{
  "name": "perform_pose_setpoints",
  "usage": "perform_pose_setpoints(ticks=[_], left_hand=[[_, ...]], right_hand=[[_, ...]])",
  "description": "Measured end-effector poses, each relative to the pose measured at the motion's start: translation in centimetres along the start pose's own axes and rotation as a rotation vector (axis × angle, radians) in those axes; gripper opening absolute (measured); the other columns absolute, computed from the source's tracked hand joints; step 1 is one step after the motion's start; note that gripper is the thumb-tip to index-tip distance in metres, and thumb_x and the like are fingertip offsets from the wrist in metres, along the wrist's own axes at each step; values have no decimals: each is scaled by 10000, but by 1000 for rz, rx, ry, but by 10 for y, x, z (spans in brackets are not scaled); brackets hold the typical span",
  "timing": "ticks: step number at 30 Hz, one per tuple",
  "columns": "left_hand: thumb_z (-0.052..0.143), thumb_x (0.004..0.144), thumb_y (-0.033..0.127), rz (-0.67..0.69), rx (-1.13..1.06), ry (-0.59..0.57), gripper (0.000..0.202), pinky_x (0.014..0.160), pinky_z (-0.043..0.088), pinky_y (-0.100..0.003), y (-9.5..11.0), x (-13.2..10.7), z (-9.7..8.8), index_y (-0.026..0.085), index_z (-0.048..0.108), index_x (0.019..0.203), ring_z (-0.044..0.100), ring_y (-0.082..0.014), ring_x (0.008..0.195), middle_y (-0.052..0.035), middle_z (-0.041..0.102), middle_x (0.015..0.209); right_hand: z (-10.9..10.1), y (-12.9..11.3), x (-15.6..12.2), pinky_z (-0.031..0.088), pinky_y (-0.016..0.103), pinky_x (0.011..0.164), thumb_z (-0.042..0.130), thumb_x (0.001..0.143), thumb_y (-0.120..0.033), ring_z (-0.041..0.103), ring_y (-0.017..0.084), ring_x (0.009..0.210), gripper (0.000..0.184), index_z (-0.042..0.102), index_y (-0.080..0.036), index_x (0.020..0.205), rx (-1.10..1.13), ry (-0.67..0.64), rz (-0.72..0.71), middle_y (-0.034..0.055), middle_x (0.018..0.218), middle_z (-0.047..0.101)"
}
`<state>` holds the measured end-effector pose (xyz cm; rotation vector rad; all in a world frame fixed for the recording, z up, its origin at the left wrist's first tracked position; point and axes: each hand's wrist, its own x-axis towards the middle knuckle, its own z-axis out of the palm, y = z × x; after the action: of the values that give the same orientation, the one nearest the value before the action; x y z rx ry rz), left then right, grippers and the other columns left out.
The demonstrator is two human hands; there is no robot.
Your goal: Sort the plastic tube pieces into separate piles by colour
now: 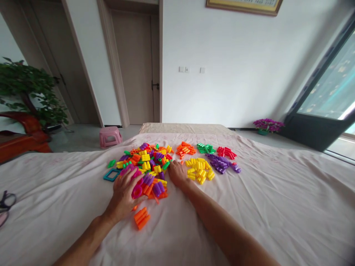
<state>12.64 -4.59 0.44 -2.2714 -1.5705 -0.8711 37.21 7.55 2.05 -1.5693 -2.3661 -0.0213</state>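
A mixed heap of plastic building blocks (145, 157) in several colours lies on the cloth-covered table. My left hand (124, 186) rests on the heap's near left side, fingers spread over a magenta piece (137, 191) with round openings. At the heap's right edge is my right hand (178, 173), its fingers bent close together with the tips partly hidden. Just beside those fingertips lies a green block (166, 165). Yellow blocks (201, 170) are grouped to the right of this hand. One orange block (142, 218) sits apart, nearer to me.
Separate groups of orange (185, 148), green (205, 148), red (226, 152) and purple blocks (220, 163) lie beyond and right. A blue square frame (111, 175) is left of the heap. Glasses (7, 201) lie at far left. A pink stool (110, 136) stands beyond the table.
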Motion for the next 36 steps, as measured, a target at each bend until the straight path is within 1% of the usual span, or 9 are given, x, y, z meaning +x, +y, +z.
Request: perform_pose_setpoints(ticks=[3,5,8,10,13,16,19,25,36], left_hand=[[615,849,449,39,-17,-10,502,1134,285,-531,5,1,-6,286,570,1322,402,-322,1363,-102,503,1434],[577,890,390,26,-38,44,367,1090,363,-496,10,4,-9,281,629,1237,469,-292,1301,-91,562,1359],[545,921,315,16,-60,105,220,994,451,-459,28,7,-9,284,695,1080,589,-247,1114,-73,660,1163],[528,937,299,63,-121,52,194,870,506,-410,48,10,-5,291,714,994,633,-210,938,-58,695,970],[536,937,295,55,-264,-83,192,781,529,-368,86,18,8,266,721,980,634,-189,866,-62,695,888],[575,909,254,-84,-410,-160,159,758,522,-338,119,28,19,238,732,891,640,-176,830,-52,701,838],[570,888,202,-213,-530,-246,163,749,497,-291,136,36,21,227,732,884,642,-159,833,-28,702,860],[559,842,174,-387,-609,-247,168,708,453,-248,145,40,17,191,726,826,630,-139,768,-18,690,821],[557,765,110,-318,-554,-214,159,649,402,-215,140,36,27,183,696,739,587,-109,690,-6,653,742]], right_hand=[[9,-3,10,466,320,815,394,990,-282,655,233,974,276,607,-175,1131,-18,2,5,147,1077,687],[12,-7,16,478,341,795,390,986,-292,667,251,957,290,597,-157,1137,-23,-4,27,168,1057,696],[12,-13,22,490,388,761,345,985,-279,684,286,923,325,588,-128,1138,-7,-30,95,207,1022,703],[11,-15,24,493,394,756,315,985,-260,691,290,913,343,587,-118,1138,6,-39,138,221,1007,705],[11,-17,27,492,380,760,305,987,-262,696,280,915,350,576,-122,1158,13,-42,182,208,1000,710],[12,-17,29,488,375,774,320,994,-283,693,278,933,342,561,-131,1183,16,-57,237,192,1002,711],[13,-20,32,486,378,783,319,1000,-279,689,287,948,330,565,-136,1168,22,-53,291,189,999,709],[11,-24,29,472,385,791,308,1007,-254,677,296,967,322,564,-136,1162,23,-44,310,202,1005,701],[7,-20,28,460,363,794,298,1010,-324,677,270,969,330,575,-203,1143,14,-75,311,136,1028,710]])
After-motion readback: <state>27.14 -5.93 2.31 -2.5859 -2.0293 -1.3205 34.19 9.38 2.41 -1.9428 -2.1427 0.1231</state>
